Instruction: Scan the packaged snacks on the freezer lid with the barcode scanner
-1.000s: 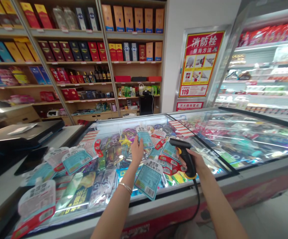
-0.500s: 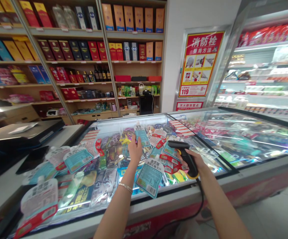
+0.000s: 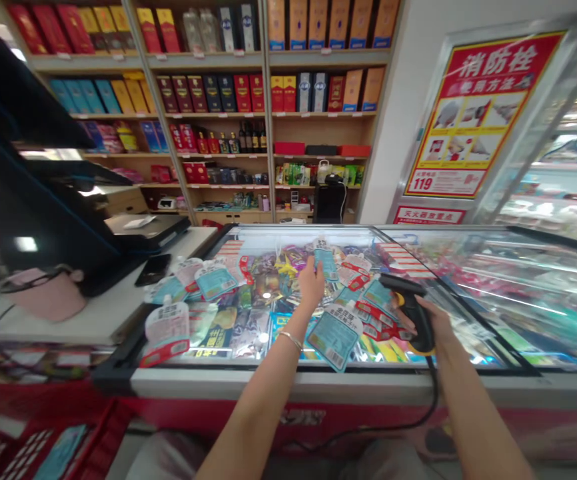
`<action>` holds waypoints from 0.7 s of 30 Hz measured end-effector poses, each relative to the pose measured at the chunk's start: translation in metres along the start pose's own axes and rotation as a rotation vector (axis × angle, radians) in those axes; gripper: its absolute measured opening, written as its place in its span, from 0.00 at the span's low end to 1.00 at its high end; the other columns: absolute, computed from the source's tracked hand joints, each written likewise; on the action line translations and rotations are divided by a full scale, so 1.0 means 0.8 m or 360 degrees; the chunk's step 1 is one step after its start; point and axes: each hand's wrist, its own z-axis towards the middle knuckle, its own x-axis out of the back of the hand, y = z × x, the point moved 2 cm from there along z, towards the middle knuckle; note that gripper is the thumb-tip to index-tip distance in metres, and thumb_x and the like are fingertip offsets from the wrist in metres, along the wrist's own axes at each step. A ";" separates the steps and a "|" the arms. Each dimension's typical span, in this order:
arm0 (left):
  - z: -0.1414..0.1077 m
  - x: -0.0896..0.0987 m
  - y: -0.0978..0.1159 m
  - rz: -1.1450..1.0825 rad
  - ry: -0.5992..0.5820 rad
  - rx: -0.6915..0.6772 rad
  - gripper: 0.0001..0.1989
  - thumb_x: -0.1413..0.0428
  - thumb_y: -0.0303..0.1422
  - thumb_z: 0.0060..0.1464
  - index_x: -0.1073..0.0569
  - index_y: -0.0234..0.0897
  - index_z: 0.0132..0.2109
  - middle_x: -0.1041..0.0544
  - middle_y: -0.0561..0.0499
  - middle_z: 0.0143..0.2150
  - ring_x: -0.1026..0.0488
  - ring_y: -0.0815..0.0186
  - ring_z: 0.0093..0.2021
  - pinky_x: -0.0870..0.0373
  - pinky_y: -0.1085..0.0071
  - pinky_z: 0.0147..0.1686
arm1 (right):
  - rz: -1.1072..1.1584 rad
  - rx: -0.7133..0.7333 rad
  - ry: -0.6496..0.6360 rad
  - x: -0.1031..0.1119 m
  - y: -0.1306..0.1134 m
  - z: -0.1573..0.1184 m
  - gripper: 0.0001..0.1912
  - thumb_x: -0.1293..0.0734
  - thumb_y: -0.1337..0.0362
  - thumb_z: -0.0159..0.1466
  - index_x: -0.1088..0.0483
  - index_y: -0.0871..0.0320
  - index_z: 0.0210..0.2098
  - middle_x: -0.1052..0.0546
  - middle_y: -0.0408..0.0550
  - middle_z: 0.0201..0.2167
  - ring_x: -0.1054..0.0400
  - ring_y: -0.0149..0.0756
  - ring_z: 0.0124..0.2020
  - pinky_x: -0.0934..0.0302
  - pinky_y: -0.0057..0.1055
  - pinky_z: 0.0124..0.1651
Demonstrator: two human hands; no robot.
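My left hand reaches over the freezer's glass top, its fingers closed on the lower left edge of a blue and white pouch. A black and yellow barcode scanner is gripped in my right hand, its head pointing left and its cable hanging down. Between my hands lie a large blue pouch, a red and white pouch and several overlapping ones. More pouches lie to the left, among them a blue one and a red and white one.
A counter at the left bears a black monitor stand, a phone and a pink container. A red basket stands at the lower left. The freezer's front rim runs below my forearms. Shelves stand behind.
The view has swung to the left, so the scene sits further right and the red basket has come into view. Both hands keep hold of the same things.
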 end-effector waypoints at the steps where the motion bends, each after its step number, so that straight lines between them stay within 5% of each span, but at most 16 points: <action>1: 0.004 0.010 0.000 0.0018 0.0006 -0.0008 0.14 0.57 0.37 0.61 0.30 0.36 0.44 0.29 0.51 0.25 0.31 0.66 0.27 0.42 0.73 0.29 | 0.0004 0.0048 0.0010 -0.008 -0.005 0.001 0.16 0.36 0.53 0.55 0.30 0.58 0.37 0.30 0.48 0.22 0.48 0.28 0.12 0.55 0.28 0.12; 6: 0.030 0.101 -0.031 0.0152 0.0217 0.0102 0.15 0.58 0.38 0.61 0.30 0.37 0.47 0.25 0.47 0.31 0.28 0.62 0.33 0.38 0.70 0.35 | 0.0133 0.0181 -0.0045 -0.074 -0.018 0.017 0.13 0.38 0.55 0.55 0.31 0.55 0.36 0.30 0.50 0.26 0.51 0.27 0.12 0.59 0.29 0.11; 13: 0.046 0.251 -0.141 0.0303 0.0630 0.0312 0.14 0.58 0.37 0.61 0.33 0.36 0.47 0.24 0.44 0.39 0.27 0.58 0.40 0.35 0.66 0.40 | 0.0278 0.0171 -0.0448 -0.195 0.014 0.083 0.16 0.38 0.54 0.55 0.33 0.57 0.39 0.31 0.47 0.27 0.52 0.24 0.12 0.57 0.25 0.09; 18: 0.050 0.300 -0.194 0.0463 0.0747 0.0570 0.13 0.57 0.34 0.60 0.34 0.33 0.47 0.25 0.42 0.39 0.26 0.56 0.41 0.33 0.63 0.40 | 0.0393 0.0076 -0.0644 -0.268 0.061 0.128 0.15 0.39 0.54 0.57 0.34 0.57 0.38 0.31 0.46 0.28 0.52 0.24 0.13 0.54 0.23 0.10; 21: 0.046 0.306 -0.205 0.0706 0.0960 0.0575 0.17 0.54 0.30 0.57 0.37 0.30 0.53 0.32 0.35 0.54 0.30 0.54 0.51 0.34 0.59 0.47 | 0.0484 -0.0069 -0.0656 -0.298 0.098 0.147 0.13 0.39 0.56 0.57 0.34 0.58 0.37 0.32 0.46 0.27 0.51 0.24 0.14 0.53 0.23 0.11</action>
